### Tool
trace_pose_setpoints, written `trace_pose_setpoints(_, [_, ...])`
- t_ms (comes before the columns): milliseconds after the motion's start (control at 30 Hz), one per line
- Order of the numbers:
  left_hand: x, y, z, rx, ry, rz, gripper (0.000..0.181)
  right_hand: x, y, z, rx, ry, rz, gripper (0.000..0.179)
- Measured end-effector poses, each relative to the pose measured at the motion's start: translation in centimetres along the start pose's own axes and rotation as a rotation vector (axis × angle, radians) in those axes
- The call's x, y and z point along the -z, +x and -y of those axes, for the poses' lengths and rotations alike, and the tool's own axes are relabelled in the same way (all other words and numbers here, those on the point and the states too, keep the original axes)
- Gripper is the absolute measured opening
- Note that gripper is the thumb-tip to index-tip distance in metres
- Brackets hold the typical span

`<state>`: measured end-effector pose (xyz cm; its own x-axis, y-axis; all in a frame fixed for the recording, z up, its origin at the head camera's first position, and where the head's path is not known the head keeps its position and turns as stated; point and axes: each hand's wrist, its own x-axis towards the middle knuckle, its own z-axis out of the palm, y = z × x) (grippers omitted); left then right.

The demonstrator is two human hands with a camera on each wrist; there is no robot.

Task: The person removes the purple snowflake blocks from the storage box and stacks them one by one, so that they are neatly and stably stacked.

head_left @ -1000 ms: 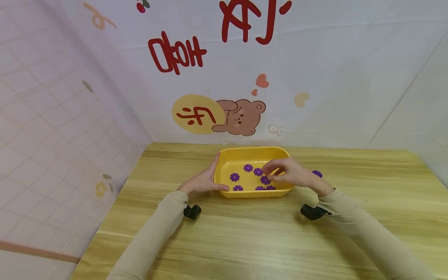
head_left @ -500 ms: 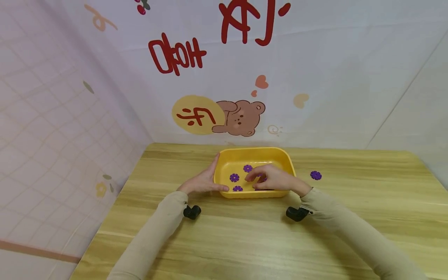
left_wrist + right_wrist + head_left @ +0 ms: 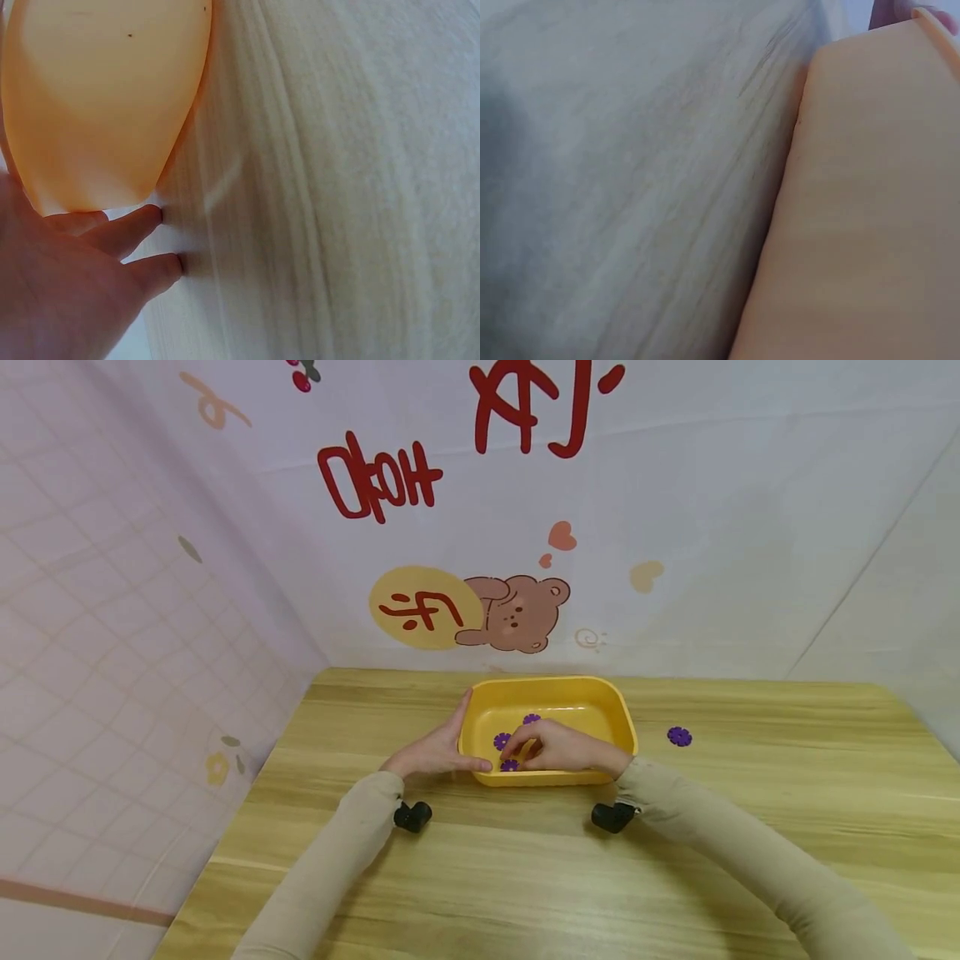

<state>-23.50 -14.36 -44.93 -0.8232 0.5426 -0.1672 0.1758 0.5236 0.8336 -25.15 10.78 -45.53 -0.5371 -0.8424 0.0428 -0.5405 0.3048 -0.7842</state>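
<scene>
Left hand (image 3: 435, 750) spread, bracing left end of yellow bin (image 3: 551, 779); right hand (image 3: 564, 748) curled inside bin beside purple disc (image 3: 510, 766), pinch unclear. Gathering, apparently; next needs precise fingertip grip.

Looks like smooth molded plastic on yellow bin (image 3: 547, 779), soft gloss inside. Plastic-looking, too, for purple discs (image 3: 679, 737). Reads as wood grain with satin sheen on tabletop (image 3: 480, 877). Matt cloth on beige sleeves (image 3: 322, 860); lightly creased cloth, mostly matt, on printed backdrop (image 3: 712, 510).

Right hand (image 3: 561, 747), fingertip contact too small to tell, hides some of the yellow tray (image 3: 551, 693); right sleeve (image 3: 742, 839) cut off at five o'clock.
</scene>
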Motion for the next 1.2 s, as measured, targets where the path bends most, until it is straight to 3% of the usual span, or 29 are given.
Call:
trace_pose_setpoints(433, [0.04, 0.12, 0.26, -0.007, -0.02, 0.007, 0.124, -0.07, 0.58, -0.51, -0.02, -0.041, 0.065, 0.026])
trace_pose_setpoints(700, [-0.13, 0.14, 0.15, -0.008, -0.03, 0.007, 0.122, -0.17, 0.39, -0.57, -0.057, -0.074, 0.033, 0.026])
trace_pose_setpoints(1000, [0.2, 0.06, 0.2, -0.001, -0.012, 0.005, 0.124, -0.36, 0.74, -0.66, -0.005, -0.119, 0.029, 0.028])
trace_pose_setpoints(1200, [0.13, 0.18, 0.27, -0.01, -0.02, 0.002, 0.122, -0.36, 0.78, -0.68, -0.046, -0.183, 0.001, 0.026])
